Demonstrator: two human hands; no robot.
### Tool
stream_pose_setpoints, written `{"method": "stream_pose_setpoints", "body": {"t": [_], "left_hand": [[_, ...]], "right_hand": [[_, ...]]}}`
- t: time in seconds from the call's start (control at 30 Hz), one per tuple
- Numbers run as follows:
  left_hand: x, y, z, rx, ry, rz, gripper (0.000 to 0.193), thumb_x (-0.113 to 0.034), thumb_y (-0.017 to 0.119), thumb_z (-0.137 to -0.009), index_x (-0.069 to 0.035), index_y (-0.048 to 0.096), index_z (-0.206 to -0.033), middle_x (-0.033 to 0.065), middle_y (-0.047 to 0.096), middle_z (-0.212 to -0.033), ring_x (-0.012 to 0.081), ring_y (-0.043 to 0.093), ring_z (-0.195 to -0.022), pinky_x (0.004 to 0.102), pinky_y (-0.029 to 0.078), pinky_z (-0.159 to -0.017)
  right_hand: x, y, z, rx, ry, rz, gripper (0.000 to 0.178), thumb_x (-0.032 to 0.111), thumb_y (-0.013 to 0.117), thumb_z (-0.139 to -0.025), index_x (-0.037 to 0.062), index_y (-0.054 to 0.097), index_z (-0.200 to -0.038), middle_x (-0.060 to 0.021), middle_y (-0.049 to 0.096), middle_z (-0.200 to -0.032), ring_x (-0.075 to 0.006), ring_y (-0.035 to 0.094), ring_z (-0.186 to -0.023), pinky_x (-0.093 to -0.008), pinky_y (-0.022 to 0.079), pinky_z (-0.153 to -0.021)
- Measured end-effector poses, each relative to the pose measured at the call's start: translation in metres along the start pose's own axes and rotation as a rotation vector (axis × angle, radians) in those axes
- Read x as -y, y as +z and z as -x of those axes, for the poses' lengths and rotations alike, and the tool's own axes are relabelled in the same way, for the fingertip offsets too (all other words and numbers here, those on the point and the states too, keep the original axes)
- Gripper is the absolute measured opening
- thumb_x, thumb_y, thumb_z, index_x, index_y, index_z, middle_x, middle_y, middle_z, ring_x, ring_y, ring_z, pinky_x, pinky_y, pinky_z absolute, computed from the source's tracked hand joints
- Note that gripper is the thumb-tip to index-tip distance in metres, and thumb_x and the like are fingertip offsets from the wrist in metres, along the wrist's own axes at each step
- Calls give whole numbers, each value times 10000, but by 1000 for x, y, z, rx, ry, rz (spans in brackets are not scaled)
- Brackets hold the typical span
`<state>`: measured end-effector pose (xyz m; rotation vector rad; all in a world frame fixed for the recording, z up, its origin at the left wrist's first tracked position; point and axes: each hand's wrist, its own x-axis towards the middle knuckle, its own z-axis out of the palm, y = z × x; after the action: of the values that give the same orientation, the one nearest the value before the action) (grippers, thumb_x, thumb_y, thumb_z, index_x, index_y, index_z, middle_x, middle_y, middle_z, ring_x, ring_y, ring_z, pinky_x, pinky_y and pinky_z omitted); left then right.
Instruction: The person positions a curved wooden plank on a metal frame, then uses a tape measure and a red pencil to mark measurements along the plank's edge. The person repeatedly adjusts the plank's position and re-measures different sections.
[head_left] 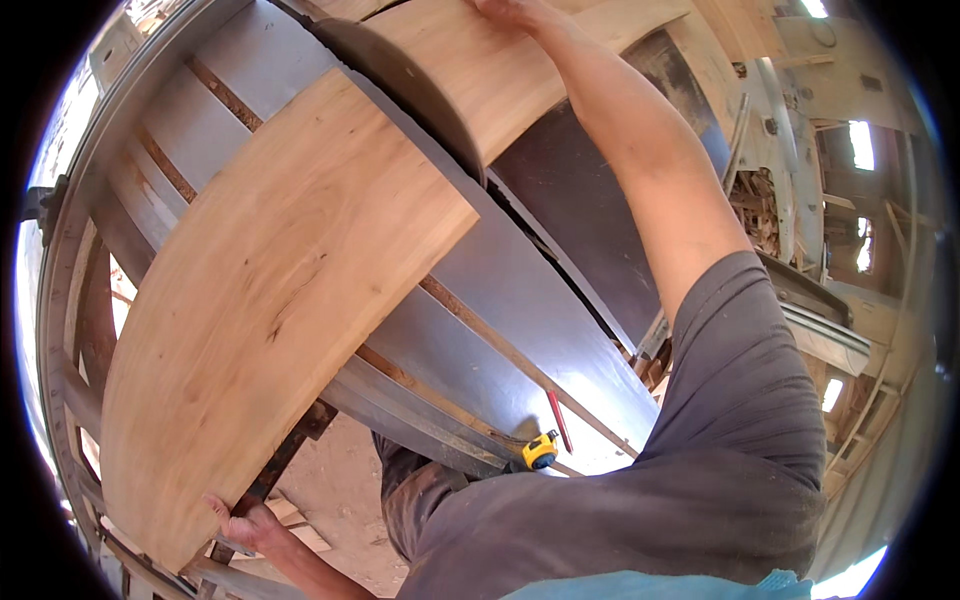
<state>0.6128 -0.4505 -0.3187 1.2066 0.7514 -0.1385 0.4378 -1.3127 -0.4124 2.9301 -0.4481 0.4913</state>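
Note:
A wide plank (270,300) with pale grain and small dark cracks lies across the metal saw table (540,310), left of a large round saw blade (405,75). My left hand (240,522) grips the plank's near edge, thumb on top and fingers underneath, out of sight. Another plank (490,75) lies on the blade's right side. At its far end is my right hand (508,10), touching or just over the wood; the top of the picture cuts off its fingers, so their pose is hidden.
A yellow tape measure (540,451) and a red pencil (559,420) lie at the table's near edge, close to my body. Sawdust fills the table's grooves. Wood scraps (757,205) are heaped at the right, and offcuts (300,525) lie on the floor below.

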Motion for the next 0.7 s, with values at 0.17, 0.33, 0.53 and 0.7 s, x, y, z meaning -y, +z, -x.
{"method": "stream_pose_setpoints", "body": {"t": [0.17,0.33,0.53,0.7], "left_hand": [[-7,-14,0,28,13,-17,513,-176,718,-910,42,538,-1337,159,594,-1349,329,547,-1218,472,424,-1074],[-1,-10,-4,42,13,8,525,-160,720,-906,50,528,-1349,167,591,-1350,335,546,-1214,471,426,-1073],[11,18,10,51,93,25,519,-115,747,-872,34,557,-1332,165,603,-1334,335,559,-1196,481,448,-1064],[19,-8,-39,162,151,-38,522,-114,732,-872,0,550,-1348,167,610,-1318,325,576,-1173,471,485,-1037]], "right_hand": [[22,-3,6,-22,124,-21,244,227,511,-948,108,684,-1071,-100,678,-1186,-287,612,-1136,-431,508,-938],[38,-39,83,-48,303,-115,263,279,562,-940,126,687,-1114,-140,671,-1221,-275,585,-1220,-514,391,-1078],[62,-150,184,63,300,-334,219,211,617,-897,88,646,-1077,-99,647,-1295,-338,517,-1284,-444,369,-1094],[114,-221,298,115,369,-323,302,224,713,-825,86,621,-1077,-86,563,-1411,-354,447,-1354,-471,342,-1130]]}}
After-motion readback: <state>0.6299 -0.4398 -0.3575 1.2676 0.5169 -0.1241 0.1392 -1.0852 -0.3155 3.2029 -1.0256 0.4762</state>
